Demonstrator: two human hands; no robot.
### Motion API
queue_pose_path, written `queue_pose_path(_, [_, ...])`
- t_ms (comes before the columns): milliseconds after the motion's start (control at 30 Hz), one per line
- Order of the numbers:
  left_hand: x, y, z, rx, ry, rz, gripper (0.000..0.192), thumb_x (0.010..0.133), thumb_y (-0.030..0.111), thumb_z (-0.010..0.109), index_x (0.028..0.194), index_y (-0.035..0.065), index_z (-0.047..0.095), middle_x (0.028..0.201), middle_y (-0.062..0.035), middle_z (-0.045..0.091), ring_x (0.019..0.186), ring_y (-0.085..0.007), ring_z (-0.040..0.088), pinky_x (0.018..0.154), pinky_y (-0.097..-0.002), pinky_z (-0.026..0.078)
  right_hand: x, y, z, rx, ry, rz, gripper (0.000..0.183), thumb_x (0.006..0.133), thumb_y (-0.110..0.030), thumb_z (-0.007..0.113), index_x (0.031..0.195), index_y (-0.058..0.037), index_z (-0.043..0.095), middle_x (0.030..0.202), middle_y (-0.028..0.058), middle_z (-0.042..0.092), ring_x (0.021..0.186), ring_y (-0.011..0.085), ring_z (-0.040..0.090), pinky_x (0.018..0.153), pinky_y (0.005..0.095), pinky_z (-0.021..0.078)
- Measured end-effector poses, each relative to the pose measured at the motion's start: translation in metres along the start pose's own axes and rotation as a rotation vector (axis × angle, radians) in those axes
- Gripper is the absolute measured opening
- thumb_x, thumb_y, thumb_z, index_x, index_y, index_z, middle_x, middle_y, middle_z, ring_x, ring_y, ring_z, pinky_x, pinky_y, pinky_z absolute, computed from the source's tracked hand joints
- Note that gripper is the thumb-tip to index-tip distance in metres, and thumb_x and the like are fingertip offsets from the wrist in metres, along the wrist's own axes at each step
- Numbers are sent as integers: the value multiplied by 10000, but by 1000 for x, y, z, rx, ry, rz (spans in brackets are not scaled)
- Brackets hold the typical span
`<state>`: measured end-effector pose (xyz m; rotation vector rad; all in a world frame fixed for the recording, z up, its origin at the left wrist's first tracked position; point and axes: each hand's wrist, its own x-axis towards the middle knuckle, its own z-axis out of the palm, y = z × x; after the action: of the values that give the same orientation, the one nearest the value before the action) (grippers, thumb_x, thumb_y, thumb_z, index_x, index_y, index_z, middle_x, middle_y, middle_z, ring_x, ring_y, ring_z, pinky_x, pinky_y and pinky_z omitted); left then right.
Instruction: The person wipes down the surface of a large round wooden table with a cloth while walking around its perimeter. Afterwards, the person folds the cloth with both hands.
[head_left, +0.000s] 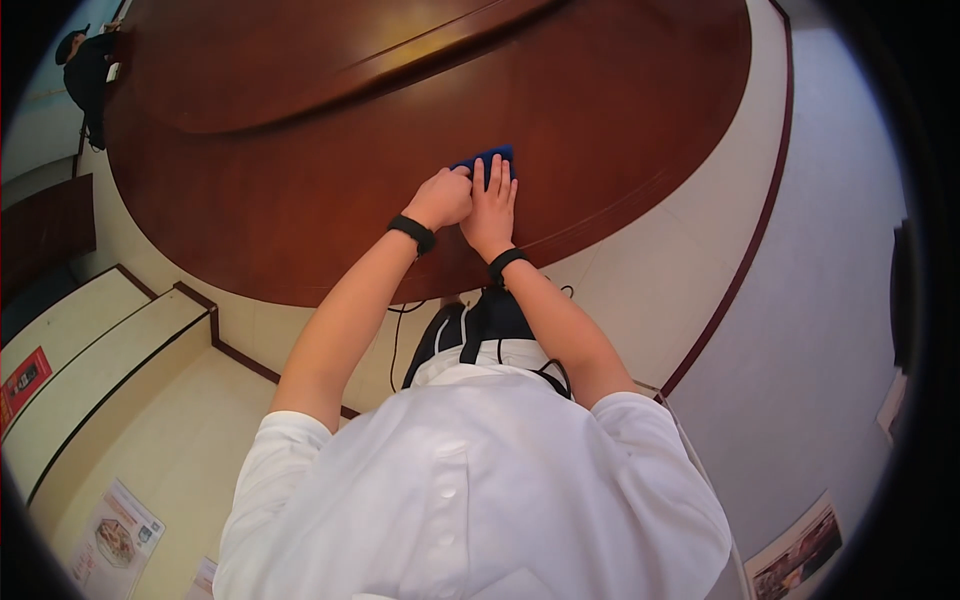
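A folded blue cloth (504, 153) lies on the glossy reddish-brown wooden table (300, 202), a little back from its near edge. My right hand (491, 206) rests flat on the cloth with the fingers slightly spread, pressing it to the tabletop. Just beside it, my left hand (444, 196) is curled, its fingertips at the cloth's left corner; whether they pinch the fabric is hard to tell. The two hands touch or nearly touch. Each wrist wears a black band.
A raised wooden tier (247, 90) crosses the far part of the table. Another person (90, 75) in dark clothes and a cap stands at the far left. Black cables (396, 345) hang below the near edge. A pale wall (832, 225) is at right, a low ledge (112, 330) at left.
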<state>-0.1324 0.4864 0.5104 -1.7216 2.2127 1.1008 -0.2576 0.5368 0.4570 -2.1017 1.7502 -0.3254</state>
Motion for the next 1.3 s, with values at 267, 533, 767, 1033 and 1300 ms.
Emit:
queue_pose_path(267, [-41, -21, 36, -388, 332, 67, 246, 933, 167, 632, 1059, -24, 720, 1178, -183, 680, 1089, -373, 647, 951, -460, 535, -7, 16, -33, 140, -34, 54, 526, 904, -231, 685, 1375, -34, 555, 1467, 211, 526, 1302, 388, 529, 1007, 490, 497])
queue_pose_path(533, [-16, -19, 60, -1348, -103, -457, 490, 1035, 484, 558, 843, 44, 656, 748, -82, 673, 640, -179, 653, 582, -301, 512, 33, 48, -20, 1069, -516, 576, 504, 1009, -502, 621, 821, -40, 684, 679, 19, 649, 566, 86, 576, 469, 243, 388])
queue_pose_path(767, [8, -40, 71, -1326, -45, -484, 549, 1057, 465, 520, 756, 29, 664, 727, -138, 734, 586, -213, 723, 474, -262, 479, 33, 49, -3, 1339, -561, 657, 502, 1041, -454, 594, 843, -13, 730, 648, 8, 629, 509, 72, 496, 447, 240, 349])
queue_pose_path(1033, [43, -24, 27, -1332, -76, -537, 536, 1079, 466, 469, 911, 7, 689, 820, -149, 757, 706, -249, 756, 574, -298, 549, 88, 56, -18, 1215, -554, 675, 492, 1025, -429, 584, 801, -21, 744, 665, 34, 701, 511, 98, 570, 445, 247, 386])
queue_pose_path(1300, [96, -53, 12, -1376, -40, -547, 550, 1079, 494, 454, 967, 9, 689, 870, -146, 760, 774, -264, 762, 653, -318, 579, 157, 60, 4, 1195, -587, 595, 428, 1024, -366, 618, 809, -11, 723, 702, 58, 710, 516, 99, 605, 434, 239, 415])
